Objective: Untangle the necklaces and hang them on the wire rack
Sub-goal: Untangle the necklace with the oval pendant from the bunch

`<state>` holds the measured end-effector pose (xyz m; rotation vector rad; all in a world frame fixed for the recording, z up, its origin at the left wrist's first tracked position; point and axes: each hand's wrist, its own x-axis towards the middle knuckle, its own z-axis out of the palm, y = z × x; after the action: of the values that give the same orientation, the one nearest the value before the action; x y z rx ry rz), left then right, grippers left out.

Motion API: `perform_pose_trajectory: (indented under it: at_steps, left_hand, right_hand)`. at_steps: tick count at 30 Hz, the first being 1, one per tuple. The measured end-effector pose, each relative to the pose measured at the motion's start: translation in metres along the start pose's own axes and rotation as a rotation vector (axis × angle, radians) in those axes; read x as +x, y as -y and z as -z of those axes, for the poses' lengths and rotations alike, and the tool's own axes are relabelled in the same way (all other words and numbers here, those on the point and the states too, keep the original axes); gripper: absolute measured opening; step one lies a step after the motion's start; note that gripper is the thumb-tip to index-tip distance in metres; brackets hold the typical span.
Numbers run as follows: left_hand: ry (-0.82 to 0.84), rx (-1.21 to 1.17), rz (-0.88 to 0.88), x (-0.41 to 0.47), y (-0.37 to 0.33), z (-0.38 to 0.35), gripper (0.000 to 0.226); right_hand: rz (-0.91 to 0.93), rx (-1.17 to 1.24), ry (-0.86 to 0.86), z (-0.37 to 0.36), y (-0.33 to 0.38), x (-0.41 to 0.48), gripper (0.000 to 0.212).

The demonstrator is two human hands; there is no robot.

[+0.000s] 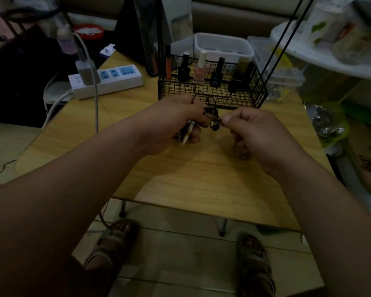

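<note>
Necklaces are bunched in a dark knot between both hands, held in the air above the table and just in front of the rack. I have the left hand curled round the bulk of the tangle, with a pale pendant or two poking out under the fingers. The right hand pinches a strand at the knot's edge between thumb and forefinger. Something small hangs blurred under that palm, and I cannot tell what it is.

I judge the step in hand to be the untangling itself, and early in it: I can make out nothing hung on the rack, and its basket holds only bottles. The light is poor and the strands are too fine for me to trace which loop crosses which.

The next move, as I read it, calls for a gentle pull. The left hand would anchor the bundle while the right draws its strand outward, slack rather than taut, so the knot loosens instead of cinching. Once one chain comes free, I would lift it to the rack's front wire, close ahead.
</note>
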<state>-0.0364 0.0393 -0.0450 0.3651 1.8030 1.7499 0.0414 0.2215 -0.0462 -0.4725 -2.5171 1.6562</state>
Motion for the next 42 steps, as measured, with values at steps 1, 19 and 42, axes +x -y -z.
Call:
perform_pose_trajectory:
  at_steps: [1,19,42]
  left_hand:
    - [-0.004,-0.003,-0.008,-0.001,-0.001,0.000,0.013]
    - [-0.040,0.275,-0.116,-0.004,-0.001,0.001,0.015]
    - [-0.332,0.242,-0.175,-0.004,-0.010,0.010,0.020]
  right_hand:
    - [0.003,-0.004,0.023,-0.001,0.001,-0.001,0.010]
    - [0.034,0.364,-0.067,-0.003,0.004,-0.003,0.016]
    - [-0.062,0.061,-0.052,0.020,0.000,-0.001,0.019]
